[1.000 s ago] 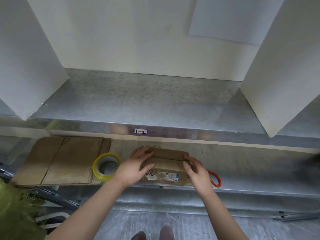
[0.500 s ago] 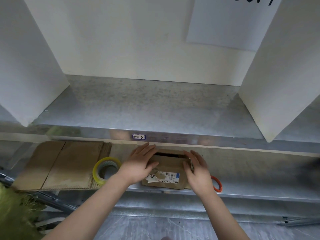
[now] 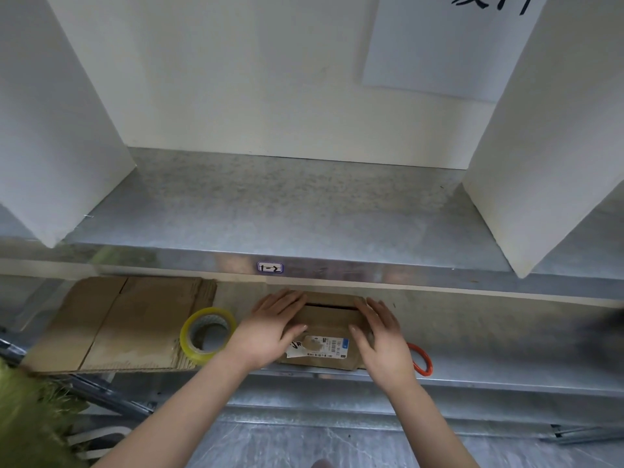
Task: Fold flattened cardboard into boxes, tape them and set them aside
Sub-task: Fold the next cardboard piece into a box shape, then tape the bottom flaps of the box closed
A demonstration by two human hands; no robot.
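A: Where's the box?

B: Small cardboard box (image 3: 326,324) sits on the lower shelf (image 3: 506,336), close to the front edge, approx. mid-frame. It's between the tape roll (image 3: 207,332) on its left and an orange ring (image 3: 420,359) on its right.

A: Hands?

B: Both are on it. Left hand (image 3: 270,331) lies over the box's top-left corner. Its fingers (image 3: 287,300) are straight and close together, flat on the top flap, w/ the thumb stretched across the front face. Right hand (image 3: 383,336) is against the right side. Its fingers (image 3: 376,310) are also straight and together, laid along the right edge, thumb on the front face.

A: Pinching anything?

B: No, nothing is pinched, just flat contact.

A: Is the box closed?

B: Not fully. A dark slit shows along the top near the back, between the flaps. The front face has a white label (image 3: 320,346) w/ a barcode, text too small to read.

A: Other stuff?

B: A flattened cardboard stack (image 3: 128,325) lies at the far left of the same shelf, and the tape roll leans on its right edge. The upper shelf (image 3: 304,204) is metal, w/ a small tag (image 3: 270,267) on its front lip. There's a sheet of paper (image 3: 439,45) on the wall and something green (image 3: 27,417) at bottom left, can't tell what.
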